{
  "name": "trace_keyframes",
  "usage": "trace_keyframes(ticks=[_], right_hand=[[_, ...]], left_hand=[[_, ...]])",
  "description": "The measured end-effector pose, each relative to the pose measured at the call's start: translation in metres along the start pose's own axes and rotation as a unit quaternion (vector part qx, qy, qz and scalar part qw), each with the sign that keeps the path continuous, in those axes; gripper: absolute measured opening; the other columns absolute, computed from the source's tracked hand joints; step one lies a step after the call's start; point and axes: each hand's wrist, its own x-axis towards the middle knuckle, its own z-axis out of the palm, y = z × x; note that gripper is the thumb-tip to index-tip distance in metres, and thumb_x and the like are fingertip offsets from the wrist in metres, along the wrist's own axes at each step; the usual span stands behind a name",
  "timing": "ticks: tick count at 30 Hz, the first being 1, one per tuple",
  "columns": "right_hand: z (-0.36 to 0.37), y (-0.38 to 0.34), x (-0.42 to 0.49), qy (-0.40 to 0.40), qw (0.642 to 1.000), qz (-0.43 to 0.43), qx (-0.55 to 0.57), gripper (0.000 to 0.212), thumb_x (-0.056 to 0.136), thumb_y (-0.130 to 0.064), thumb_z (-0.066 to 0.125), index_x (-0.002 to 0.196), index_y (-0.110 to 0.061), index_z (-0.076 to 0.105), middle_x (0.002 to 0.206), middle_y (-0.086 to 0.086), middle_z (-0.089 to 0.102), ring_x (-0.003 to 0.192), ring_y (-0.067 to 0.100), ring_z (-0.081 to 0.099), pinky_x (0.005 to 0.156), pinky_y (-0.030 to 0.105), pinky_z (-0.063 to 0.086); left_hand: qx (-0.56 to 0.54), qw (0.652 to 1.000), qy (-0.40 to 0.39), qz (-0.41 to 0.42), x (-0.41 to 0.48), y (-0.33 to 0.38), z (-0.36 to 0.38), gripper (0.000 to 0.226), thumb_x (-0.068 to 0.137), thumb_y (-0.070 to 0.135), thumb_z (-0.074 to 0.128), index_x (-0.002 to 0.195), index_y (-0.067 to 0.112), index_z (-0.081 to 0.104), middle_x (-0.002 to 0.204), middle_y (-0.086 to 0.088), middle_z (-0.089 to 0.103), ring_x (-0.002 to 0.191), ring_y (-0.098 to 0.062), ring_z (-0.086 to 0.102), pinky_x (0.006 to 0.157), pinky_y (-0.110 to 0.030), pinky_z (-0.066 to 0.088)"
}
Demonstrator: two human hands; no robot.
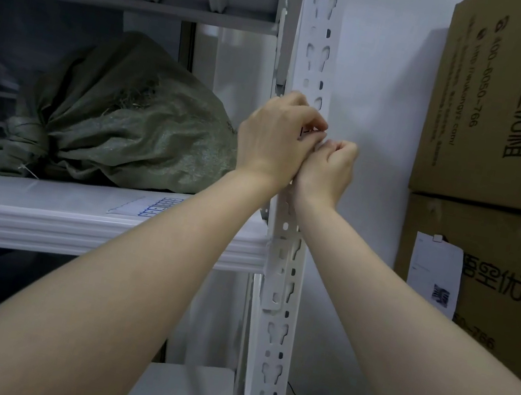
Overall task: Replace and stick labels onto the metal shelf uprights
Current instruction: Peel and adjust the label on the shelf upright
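**2 hands pinch a label on the shelf upright**

Both bare forearms reach up from the lower edge. The left hand (276,137) curls its fingers narrowly and pinches a small white label (312,133) against the white slotted upright (276,339). The right hand (328,169), curled tight and touching the left, pinches the label's lower edge. Left of the upright, a shelf (39,221) carries a sheet with blue print (159,209) and, farther back, a tied green sack (127,118). 2 stacked cardboard boxes (509,119) stand at right.
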Motion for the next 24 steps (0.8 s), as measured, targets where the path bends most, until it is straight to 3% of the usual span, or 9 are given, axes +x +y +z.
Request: trace_keyframes(ticks=[6,12,24], right_hand=[[0.0006,0.0060,-0.0046,0.004,0.999,-0.033,0.017,0.015,0.101,-0.016,0.032,0.090,-0.006,0.036,0.071,-0.007,0.046,0.058,0.002,0.043,0.046,0.007,0.035],[0.0013,0.0102,-0.0053,0.009,0.999,-0.050,0.011,0.017,0.101,-0.017,0.033,0.088,-0.007,0.035,0.069,-0.007,0.046,0.055,0.003,0.042,0.044,0.008,0.034],[-0.0022,0.0086,-0.0088,0.006,0.998,-0.062,-0.009,0.016,0.101,-0.015,0.031,0.090,-0.006,0.035,0.070,-0.006,0.043,0.058,0.003,0.039,0.048,0.008,0.035]], left_hand=[[-0.006,0.999,0.034,0.036,-0.0025,-0.0043,0.0052,0.005,0.084,0.028,0.068,0.085,0.025,0.073,0.089,0.009,0.064,0.085,-0.012,0.060,0.061,-0.025,0.041],[-0.007,0.996,0.048,0.068,-0.0047,-0.0083,0.0092,0.008,0.084,0.028,0.068,0.088,0.023,0.073,0.090,0.006,0.064,0.085,-0.014,0.060,0.061,-0.028,0.047],[0.013,0.995,-0.010,0.097,0.0049,-0.0083,0.0028,0.006,0.086,0.026,0.065,0.086,0.020,0.066,0.092,0.006,0.061,0.089,-0.015,0.055,0.063,-0.035,0.051]])
